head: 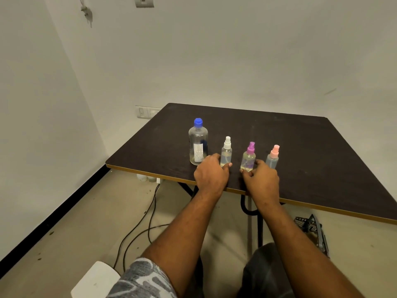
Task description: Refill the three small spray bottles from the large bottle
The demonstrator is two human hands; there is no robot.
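White walls close round a dark table (300, 147), and all four bottles stand upright just past the hands, near its front edge. The left hand (211, 174) has forefinger and thumb curled round the base of the white-capped spray bottle (226, 154). The right hand (262, 180) is curled the same way round the foot of the purple-capped spray bottle (248, 158) (how firmly either one presses, I cannot tell).

The large bottle (198, 145), blue cap on, stands just outside the left fingers. The pink-capped spray bottle (272, 159) stands just beyond the right knuckles. Every cap is on, so nothing looks poured yet.

The risks I see:
- A low hold on a tall, light bottle could tip it as it lifts.
- A careless knuckle could topple either neighbour.
- The narrow necks will likely spill water when pouring.
- Any spill would run toward the cables (137, 229) on the floor below the left wrist.
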